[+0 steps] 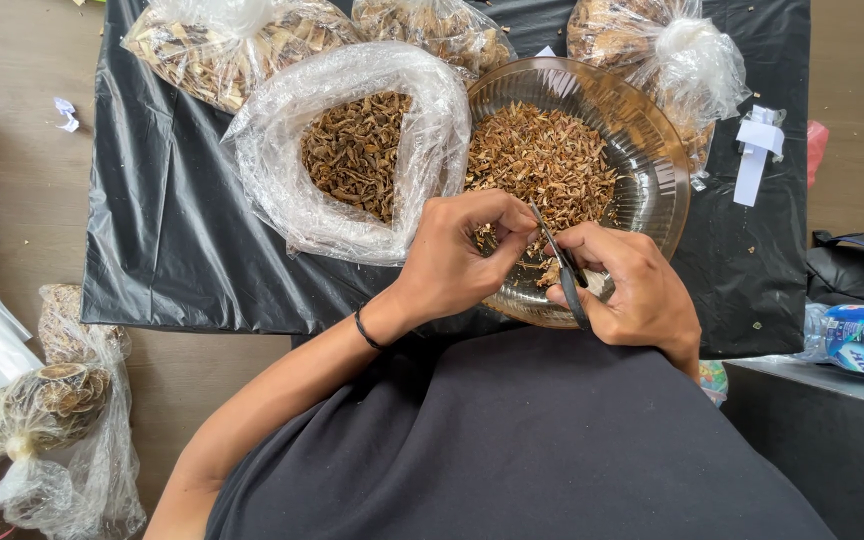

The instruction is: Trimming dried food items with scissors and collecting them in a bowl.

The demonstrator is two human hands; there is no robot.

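Gripping a pair of small dark-handled scissors (560,262), the right hand (632,290) has its fingers closed round the handles, and the thin blades point up and away over the near rim of a clear amber glass bowl (652,170). The left hand (457,255) meets it just beside the blades, fingers curled and pinched together at their tips; whatever small piece it may be holding there is too tiny to make out. A dark band (367,330) circles the left wrist.

The bowl is heaped with dried brown cut bits (542,160) and stands on a black plastic sheet (172,230) spread over the floor. Touching its left side lies an open clear bag (282,170) of darker dried pieces. Three tied bags (222,45) of the same stuff sit along the far edge. A plastic bottle (862,340) lies well to the right.
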